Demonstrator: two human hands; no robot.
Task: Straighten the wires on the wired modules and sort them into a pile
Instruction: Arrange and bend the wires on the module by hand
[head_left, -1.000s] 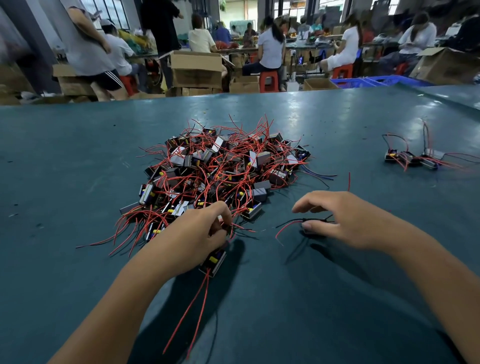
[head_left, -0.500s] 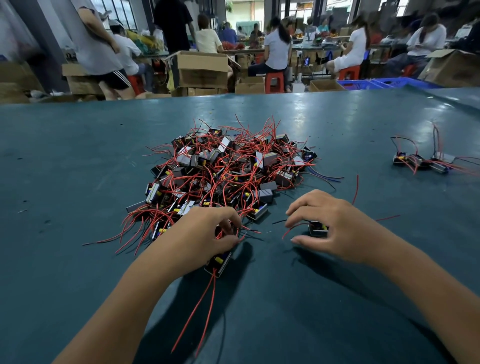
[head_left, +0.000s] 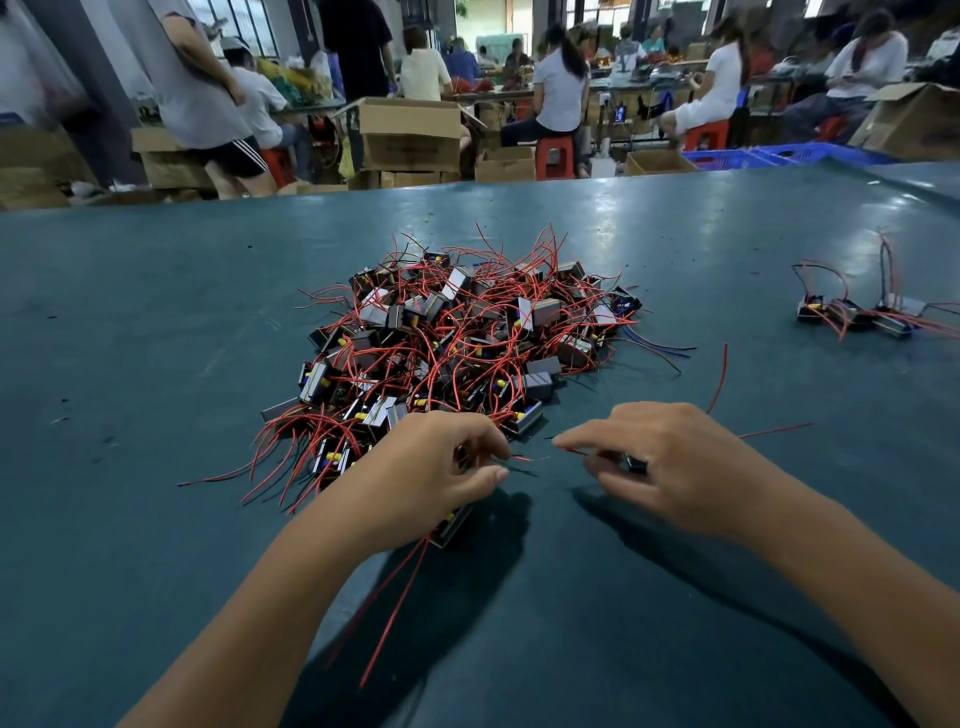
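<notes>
Head cam: left hand (head_left: 431, 473) grips a module (head_left: 454, 525), its red wires (head_left: 400, 597) trailing toward 6 o'clock. Right hand (head_left: 670, 462) pinches another module (head_left: 635, 463). Tangled heap (head_left: 457, 338) sits at 12 on the teal desk (head_left: 156, 312), sorted pile (head_left: 862, 314) out at 2.

Tangled red-wired modules heap (head_left: 457, 343) mid-table; sorted modules (head_left: 857, 314) far right.

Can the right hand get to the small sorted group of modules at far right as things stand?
Probably yes. Bare table lies between the right hand and the sorted group, though the hand already holds a module.
</notes>
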